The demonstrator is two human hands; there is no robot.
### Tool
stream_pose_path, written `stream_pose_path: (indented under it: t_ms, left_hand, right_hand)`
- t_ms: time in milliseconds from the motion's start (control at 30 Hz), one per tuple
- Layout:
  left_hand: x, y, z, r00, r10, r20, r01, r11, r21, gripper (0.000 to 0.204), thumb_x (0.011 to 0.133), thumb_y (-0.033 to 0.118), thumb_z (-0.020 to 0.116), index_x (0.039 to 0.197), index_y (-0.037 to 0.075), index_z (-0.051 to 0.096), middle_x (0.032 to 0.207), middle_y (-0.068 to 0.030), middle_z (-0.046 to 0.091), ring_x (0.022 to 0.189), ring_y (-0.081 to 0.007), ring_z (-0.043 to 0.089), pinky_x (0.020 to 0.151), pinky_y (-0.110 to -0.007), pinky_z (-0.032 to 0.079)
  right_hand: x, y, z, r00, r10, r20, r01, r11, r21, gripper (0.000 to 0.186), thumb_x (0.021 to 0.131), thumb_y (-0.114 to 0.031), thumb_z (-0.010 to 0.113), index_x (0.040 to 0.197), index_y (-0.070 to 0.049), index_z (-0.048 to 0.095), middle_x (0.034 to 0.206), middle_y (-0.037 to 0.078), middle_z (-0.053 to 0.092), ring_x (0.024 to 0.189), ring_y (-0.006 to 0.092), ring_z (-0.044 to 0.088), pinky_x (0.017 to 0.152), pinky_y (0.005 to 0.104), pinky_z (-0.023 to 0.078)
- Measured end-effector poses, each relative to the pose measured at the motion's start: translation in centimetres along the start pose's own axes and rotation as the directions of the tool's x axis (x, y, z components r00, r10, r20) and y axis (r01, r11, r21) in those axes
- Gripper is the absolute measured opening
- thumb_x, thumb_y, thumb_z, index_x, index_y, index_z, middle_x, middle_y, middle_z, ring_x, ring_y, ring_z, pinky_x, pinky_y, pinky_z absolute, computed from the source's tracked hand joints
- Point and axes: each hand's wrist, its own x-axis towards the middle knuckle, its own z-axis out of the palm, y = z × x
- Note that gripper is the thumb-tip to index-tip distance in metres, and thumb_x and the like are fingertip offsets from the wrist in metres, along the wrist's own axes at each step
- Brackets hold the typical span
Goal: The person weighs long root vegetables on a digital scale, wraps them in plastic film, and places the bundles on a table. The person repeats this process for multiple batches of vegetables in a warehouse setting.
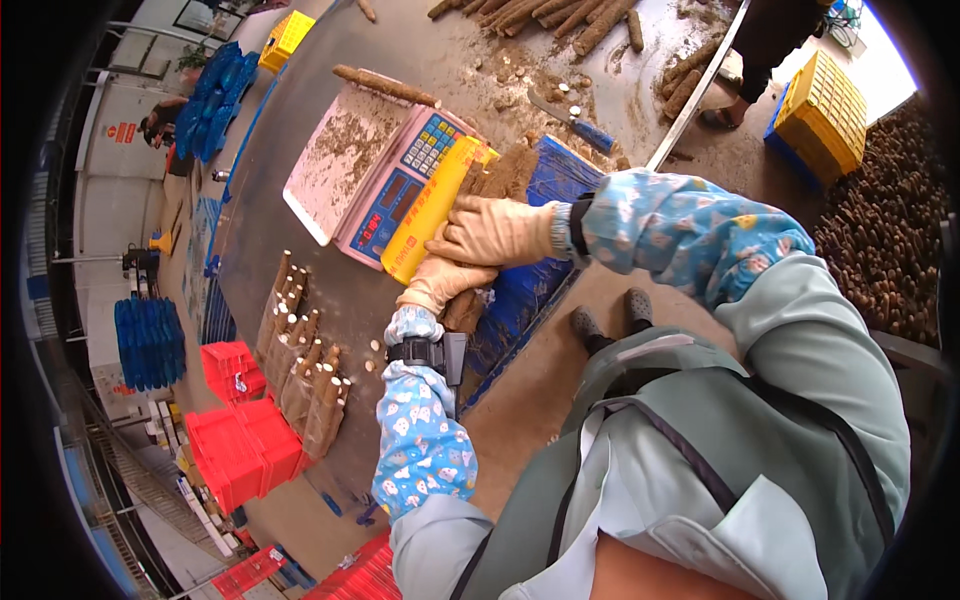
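Note:
Both my hands wear pale gloves and meet over a bundle of soil-brown, root-like sticks [509, 172], which look like yams. My right hand [495, 232] comes from the right, its bent fingers closed at the edge of a yellow printed plastic film [432, 212]. Close below it, my left hand [445, 280] is bent against the film's lower end; some of its fingers are hidden under the right. The film lies along the front edge of a pink-and-white weighing scale [385, 185] with a blue keypad and lit display. Loose soil and one yam [386, 86] lie on its pan.
Bagged cut yams [305, 375] lie at the table's left, beside red crates [245, 450]. A blue-handled knife [575, 122] and heaped yams [550, 15] are at the far side. Blue sheeting [535, 295] covers the near edge. Yellow crates [820, 110] and a large yam pile [880, 220] stand right.

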Motion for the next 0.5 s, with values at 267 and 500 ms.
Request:
stream_pose_path:
  t_ms: [267, 500]
  left_hand:
    - [-2.0, 1.8, 2.8, 0.943, 0.151, 0.296, 0.036, 0.839, -0.542, 0.063, 0.066, 0.004, 0.091, 0.123, 0.005, 0.066, 0.117, -0.0049, 0.07, 0.107, -0.0181, 0.065, 0.093, -0.035, 0.056]
    - [-0.7, 0.9, 3.3, 0.921, 0.374, 0.104, -0.255, 0.784, -0.565, 0.081, 0.057, 0.019, 0.099, 0.126, 0.001, 0.061, 0.113, -0.009, 0.071, 0.107, -0.0192, 0.065, 0.096, -0.037, 0.054]
  right_hand:
    - [-2.5, -3.0, -2.9, 0.952, 0.214, 0.218, -0.267, 0.93, 0.251, 0.028, 0.076, -0.013, 0.071, 0.1, 0.001, 0.064, 0.082, 0.017, 0.072, 0.078, 0.0328, 0.074, 0.065, 0.0403, 0.058]
    - [-2.1, -2.7, -4.9, 0.855, 0.17, 0.489, -0.395, 0.826, 0.403, 0.04, 0.064, -0.027, 0.086, 0.097, -0.008, 0.074, 0.09, 0.012, 0.076, 0.091, 0.0299, 0.074, 0.081, 0.0387, 0.058]
